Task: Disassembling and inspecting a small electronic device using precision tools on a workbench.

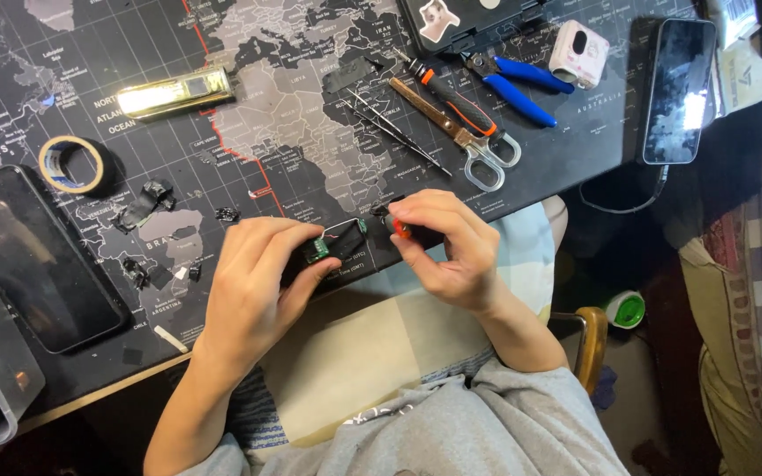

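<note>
Up and right of your right hand (pixel 451 242) lay a dark-screened phone (pixel 679 88). Left of your left hand (pixel 253 286) lay a second black phone (pixel 33 257), its screen blank.

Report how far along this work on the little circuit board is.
Done: black tape scraps lie on the mat by the tape roll. In hand: left hand pinches the small green board, right hand holds a red-tipped part at its wires. Left: scissors, tweezers and pliers lie idle; the board looks bare.
</note>
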